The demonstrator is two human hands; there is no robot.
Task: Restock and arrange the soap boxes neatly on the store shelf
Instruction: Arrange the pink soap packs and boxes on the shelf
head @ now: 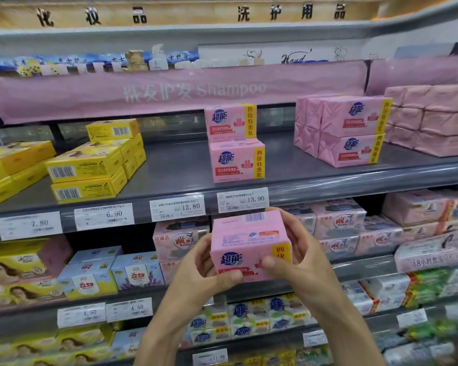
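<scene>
Left hand [204,270] and right hand [299,260] both grip the pink soap box [249,241] from either side. I read it as held just below the shelf [169,165] front edge, by the 13.90 price tag [242,199]. Beyond that, two matching boxes [236,143] are stacked near that edge, with pink packs [349,130] further right.

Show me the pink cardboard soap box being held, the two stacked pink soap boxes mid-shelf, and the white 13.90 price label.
held pink soap box [245,233]: head view, its top face.
two stacked pink soap boxes [237,161]: head view, lower box's front.
white 13.90 price label [242,199]: head view, its middle.
</scene>
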